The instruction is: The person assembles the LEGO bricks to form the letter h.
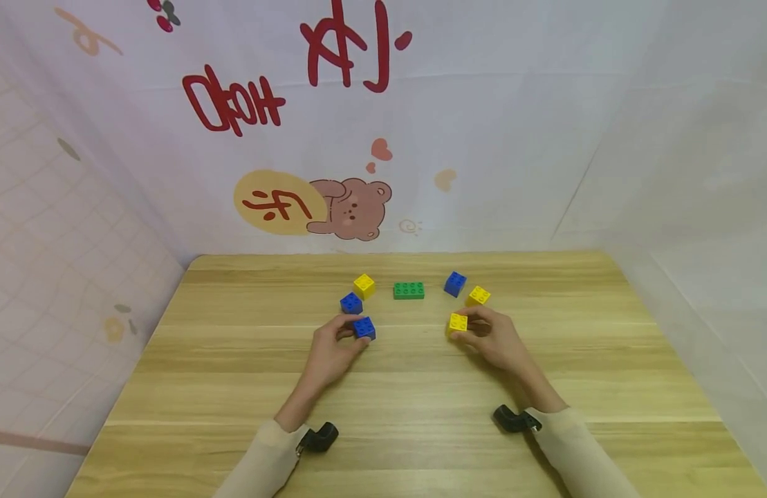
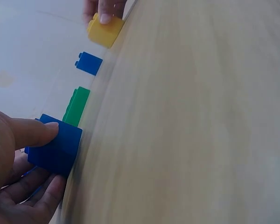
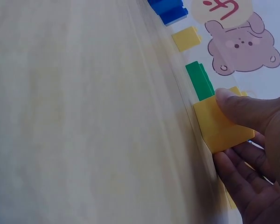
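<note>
My left hand (image 1: 333, 346) pinches a small blue brick (image 1: 364, 327) on the wooden table (image 1: 234, 387); in the left wrist view the thumb lies on top of this blue brick (image 2: 56, 149). My right hand (image 1: 492, 339) pinches a small yellow brick (image 1: 458, 322), which the right wrist view shows as the yellow brick (image 3: 221, 123) held between thumb and fingers. Between and beyond the hands lie a second blue brick (image 1: 350, 303), a yellow brick (image 1: 364, 286), a long green brick (image 1: 409, 290), a further blue brick (image 1: 454, 283) and another yellow brick (image 1: 478, 296).
A white backdrop with a bear drawing (image 1: 352, 207) and red writing stands behind the table's far edge. Pale walls close in on both sides. Bare wood stretches toward me, in front of the hands.
</note>
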A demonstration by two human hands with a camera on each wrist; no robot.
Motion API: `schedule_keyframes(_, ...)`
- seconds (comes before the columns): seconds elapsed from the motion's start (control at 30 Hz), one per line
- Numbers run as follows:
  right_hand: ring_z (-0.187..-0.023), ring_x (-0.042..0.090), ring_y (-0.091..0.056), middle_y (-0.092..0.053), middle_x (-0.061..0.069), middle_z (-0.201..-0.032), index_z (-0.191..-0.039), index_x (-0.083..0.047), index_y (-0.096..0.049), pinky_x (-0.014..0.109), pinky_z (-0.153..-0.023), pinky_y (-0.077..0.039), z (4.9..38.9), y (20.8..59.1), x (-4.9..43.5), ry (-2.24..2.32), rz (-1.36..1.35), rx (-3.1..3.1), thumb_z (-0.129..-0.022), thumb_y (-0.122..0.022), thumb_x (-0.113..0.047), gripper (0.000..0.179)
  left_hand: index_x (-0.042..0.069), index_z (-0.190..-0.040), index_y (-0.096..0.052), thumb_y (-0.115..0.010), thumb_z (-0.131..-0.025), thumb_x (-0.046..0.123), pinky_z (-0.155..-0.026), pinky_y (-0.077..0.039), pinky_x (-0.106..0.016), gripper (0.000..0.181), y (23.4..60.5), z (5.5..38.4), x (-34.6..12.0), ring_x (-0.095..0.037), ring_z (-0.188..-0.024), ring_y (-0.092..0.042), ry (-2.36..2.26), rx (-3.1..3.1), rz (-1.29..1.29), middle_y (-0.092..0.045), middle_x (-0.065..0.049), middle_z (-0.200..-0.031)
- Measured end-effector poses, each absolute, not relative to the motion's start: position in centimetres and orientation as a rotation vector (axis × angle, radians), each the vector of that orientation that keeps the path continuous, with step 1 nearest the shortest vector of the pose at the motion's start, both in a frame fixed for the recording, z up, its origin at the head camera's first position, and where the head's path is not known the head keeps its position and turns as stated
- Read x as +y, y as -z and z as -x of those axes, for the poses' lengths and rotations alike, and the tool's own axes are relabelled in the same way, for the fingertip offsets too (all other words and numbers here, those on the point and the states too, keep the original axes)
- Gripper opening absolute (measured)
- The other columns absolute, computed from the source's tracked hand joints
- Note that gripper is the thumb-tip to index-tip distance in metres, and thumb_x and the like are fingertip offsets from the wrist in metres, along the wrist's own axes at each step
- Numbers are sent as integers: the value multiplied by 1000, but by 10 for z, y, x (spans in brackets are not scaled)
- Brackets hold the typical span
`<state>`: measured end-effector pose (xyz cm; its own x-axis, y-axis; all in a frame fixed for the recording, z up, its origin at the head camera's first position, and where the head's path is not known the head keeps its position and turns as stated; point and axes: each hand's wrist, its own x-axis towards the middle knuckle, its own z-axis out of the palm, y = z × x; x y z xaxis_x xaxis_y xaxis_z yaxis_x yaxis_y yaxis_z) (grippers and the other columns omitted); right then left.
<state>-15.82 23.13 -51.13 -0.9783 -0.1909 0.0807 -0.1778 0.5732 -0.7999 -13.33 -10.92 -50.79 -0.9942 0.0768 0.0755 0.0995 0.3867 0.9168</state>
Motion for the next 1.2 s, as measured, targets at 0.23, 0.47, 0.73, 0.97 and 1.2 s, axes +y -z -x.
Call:
schedule_keyframes(0.23,-110,34,-73,-74,12,-121,-120,-11,-71,48,-97,-60,162,511,226,1425,317,2762,-84,-86,-23,41,7,-126,-69,-80,-88,6,-101,-59,-42,40,510,138,-99,-29,-109,-72,1721,-2607,218,-69,-17,-127)
schedule_keyframes(0.47,-112,33,-73,-74,10,-122,-119,-13,-72,48,-98,-60,165,513,221,1449,314,2744,-84,-87,-22,40,8,-127,-68,-80,-88,6,-99,-60,-41,40,509,140,-91,-29,-111,-72,1737,-2613,240,-70,-16,-126)
schedule_keyframes(0.73,-111,30,-73,-74,9,-122,-122,-14,-71,48,-98,-60,166,516,217,1448,306,2747,-84,-86,-25,42,8,-126,-68,-80,-88,6,-100,-59,-39,40,509,144,-82,-28,-111,-72,1752,-2615,254,-70,-13,-126)
schedule_keyframes(0.97,-109,29,-72,-74,8,-121,-122,-13,-72,47,-98,-60,170,515,213,1473,314,2729,-84,-87,-23,42,8,-126,-69,-80,-88,6,-100,-60,-37,40,510,148,-73,-26,-111,-71,1778,-2603,273,-70,-11,-126)
schedule_keyframes(1.2,-111,27,-71,-72,6,-124,-123,-18,-71,46,-100,-59,175,518,205,1478,297,2688,-86,-85,-26,41,6,-125,-69,-80,-88,7,-99,-60,-39,39,510,151,-68,-28,-110,-72,1753,-2604,298,-71,-14,-126)
